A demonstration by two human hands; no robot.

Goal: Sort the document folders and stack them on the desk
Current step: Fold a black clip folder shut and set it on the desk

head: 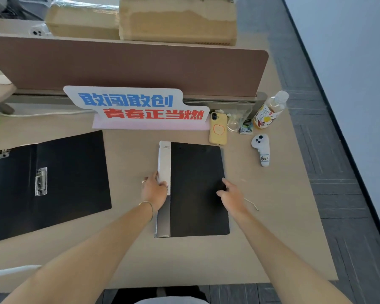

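A white cut-out sign at the desk divider carries mirrored Chinese text: a blue line, 敢闯敢创, above a red line, 青春正当燃. A handwritten tag on the white controller appears to read "H006". A barcode and small print are seen on the folder's white spine, too small to be read. Red characters on the bottle label are illegible.

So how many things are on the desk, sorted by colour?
Black: 2, the open folder and closed folder.
Yellow: 2, the phone and bottle.
White: 2, the sign and controller.
Clear: 1, the glass.
Total: 7
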